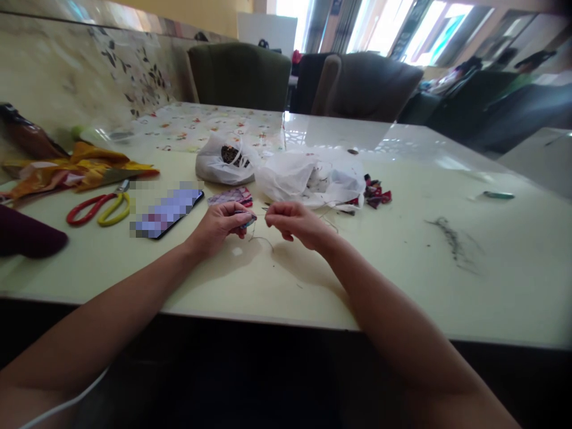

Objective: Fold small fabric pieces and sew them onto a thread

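Note:
My left hand (218,227) is closed in a pinch on a small piece of dark patterned fabric (245,220). Close beside it on the right, my right hand (292,221) pinches a thin needle (265,208), mostly hidden by the fingers. A strand of thread (261,215) spans the short gap between the hands, and a loose end curls down over the table. Just behind my left hand lies a folded piece of pink and red patterned cloth (232,196).
Red-and-yellow-handled scissors (100,207) and a phone (168,213) lie on the left, near orange-yellow cloth (93,164). White plastic bags (286,176) stand behind my hands, with red fabric scraps (378,192) alongside. Thread clippings (451,238) and a small green object (499,195) are at right.

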The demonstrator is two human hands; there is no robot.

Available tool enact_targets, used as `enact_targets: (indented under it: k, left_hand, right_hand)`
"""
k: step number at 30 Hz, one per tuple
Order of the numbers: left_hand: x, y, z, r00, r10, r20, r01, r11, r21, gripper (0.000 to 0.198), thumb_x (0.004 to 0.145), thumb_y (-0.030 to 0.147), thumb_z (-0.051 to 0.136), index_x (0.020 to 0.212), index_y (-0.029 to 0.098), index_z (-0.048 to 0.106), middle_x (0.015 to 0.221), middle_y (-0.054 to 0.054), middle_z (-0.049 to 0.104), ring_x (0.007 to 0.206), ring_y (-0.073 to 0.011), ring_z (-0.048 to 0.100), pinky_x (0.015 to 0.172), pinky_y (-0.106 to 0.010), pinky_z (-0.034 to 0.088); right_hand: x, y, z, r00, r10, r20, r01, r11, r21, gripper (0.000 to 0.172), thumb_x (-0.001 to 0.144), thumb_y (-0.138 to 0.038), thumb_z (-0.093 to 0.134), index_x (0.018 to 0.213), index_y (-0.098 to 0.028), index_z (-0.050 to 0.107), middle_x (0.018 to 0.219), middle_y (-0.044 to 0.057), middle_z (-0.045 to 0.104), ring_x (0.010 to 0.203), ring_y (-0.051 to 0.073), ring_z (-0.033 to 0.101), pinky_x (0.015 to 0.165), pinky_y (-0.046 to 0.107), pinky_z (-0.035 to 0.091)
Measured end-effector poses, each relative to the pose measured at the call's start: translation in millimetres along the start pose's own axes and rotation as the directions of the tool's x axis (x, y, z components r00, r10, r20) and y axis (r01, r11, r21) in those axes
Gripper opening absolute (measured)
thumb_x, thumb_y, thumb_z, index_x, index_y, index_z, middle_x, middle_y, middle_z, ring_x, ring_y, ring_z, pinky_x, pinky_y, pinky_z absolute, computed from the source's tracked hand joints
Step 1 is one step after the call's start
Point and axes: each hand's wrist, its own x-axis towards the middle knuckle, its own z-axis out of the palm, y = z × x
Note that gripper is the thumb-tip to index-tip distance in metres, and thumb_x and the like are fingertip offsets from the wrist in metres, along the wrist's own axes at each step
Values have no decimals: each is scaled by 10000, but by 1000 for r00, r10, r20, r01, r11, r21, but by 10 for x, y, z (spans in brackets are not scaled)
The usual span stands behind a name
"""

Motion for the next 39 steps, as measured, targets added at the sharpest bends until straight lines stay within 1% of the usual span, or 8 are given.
enact_targets:
  k: [3, 5, 10, 13, 21, 28, 36, 39]
  left_hand:
    - [-2, 13, 12, 1000, -16, 12, 16, 1000, 6, 251, 640, 328, 886, 749, 144, 754, 649, -2, 652, 511, -90, 555, 497, -229, 481]
    - [-2, 14, 14, 999, -28, 16, 28, 1000, 8, 248, 636, 326, 889, 744, 144, 758, 658, -5, 655, 511, -88, 555, 493, -226, 483]
    - [4, -5, -11, 998, -57, 26, 57, 998, -3, 246, 639, 325, 891, 744, 152, 752, 655, -1, 654, 515, -89, 560, 492, -221, 487]
    - [8, -13, -23, 997, -71, 33, 72, 997, -11, 244, 651, 325, 886, 749, 151, 745, 656, -1, 655, 514, -86, 558, 492, -217, 484]
    - [5, -8, -19, 996, -85, 31, 85, 996, -4, 242, 659, 331, 876, 757, 155, 742, 663, -7, 659, 525, -91, 555, 509, -229, 485]
    - [11, -34, -35, 996, -84, 29, 84, 996, -7, 224, 665, 333, 874, 755, 169, 749, 693, -17, 672, 530, -96, 556, 518, -237, 487]
    - [0, -33, -36, 996, -77, 41, 78, 997, -19, 217, 673, 330, 870, 751, 165, 752, 672, -13, 662, 526, -94, 547, 521, -237, 487]
    - [-1, -32, -39, 996, -80, 42, 81, 996, -29, 218, 670, 324, 875, 749, 164, 750, 674, -11, 661, 527, -93, 551, 516, -232, 484]
  right_hand:
    - [-19, -53, -58, 992, -68, -107, 84, 985, 153, 246, 788, -348, 697, 692, -189, 536, 535, -90, 357, 466, 42, 284, 418, 185, 292]
    - [-19, -65, -96, 981, -81, -175, 117, 972, 206, 253, 781, -337, 695, 679, -196, 512, 518, -100, 328, 447, 38, 260, 408, 187, 283]
    - [9, -31, -189, 917, -68, -393, 177, 953, 246, 212, 757, -287, 664, 661, -210, 491, 488, -110, 276, 417, 43, 238, 385, 198, 287]
    - [28, -4, -266, 872, -62, -485, 195, 954, 229, 167, 745, -269, 641, 668, -212, 504, 481, -107, 272, 411, 49, 244, 377, 199, 293]
    - [49, -5, -384, 787, -24, -616, 195, 958, 211, 163, 728, -228, 615, 653, -226, 470, 458, -113, 268, 392, 57, 239, 367, 214, 309]
    - [52, 11, -435, 752, 8, -659, 147, 973, 180, 176, 752, -247, 607, 686, -235, 443, 467, -122, 257, 388, 56, 238, 384, 222, 297]
    - [73, 41, -488, 669, 39, -742, 143, 973, 180, 142, 721, -209, 577, 673, -236, 445, 446, -111, 276, 379, 66, 227, 376, 242, 278]
    - [77, 63, -525, 650, 30, -759, 139, 977, 158, 158, 742, -225, 585, 678, -239, 441, 452, -111, 273, 383, 70, 227, 385, 247, 279]
